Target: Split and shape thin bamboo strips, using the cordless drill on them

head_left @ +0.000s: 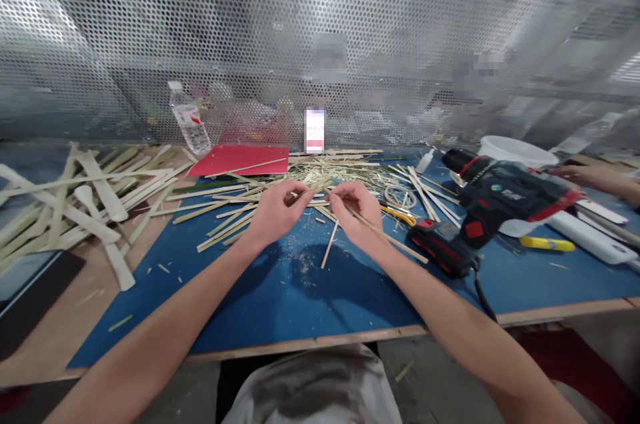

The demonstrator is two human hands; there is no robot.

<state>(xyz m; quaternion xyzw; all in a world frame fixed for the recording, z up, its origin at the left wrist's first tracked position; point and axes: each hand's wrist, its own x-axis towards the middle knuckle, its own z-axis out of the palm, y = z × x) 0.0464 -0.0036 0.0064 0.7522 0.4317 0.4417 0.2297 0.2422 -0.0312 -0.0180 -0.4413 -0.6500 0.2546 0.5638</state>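
My left hand [277, 211] and my right hand [356, 211] are raised a little above the blue mat [280, 297], close together. Both pinch a thin bamboo strip [316, 202] that runs between their fingertips. A longer strip [390, 237] slants down and to the right under my right hand; whether that hand also holds it I cannot tell. A short strip [329, 245] lies on the mat just below the hands, amid fine shavings.
Loose bamboo strips and wide slats [75, 204] cover the left and back. A cordless drill [480, 211] lies right, by a yellow cutter [547, 243] and white basin [515, 151]. A red sheet [240, 159], water bottle [189, 119], dark tablet [30, 291], perforated metal screen [320, 44]. Another person's hand [595, 177] far right.
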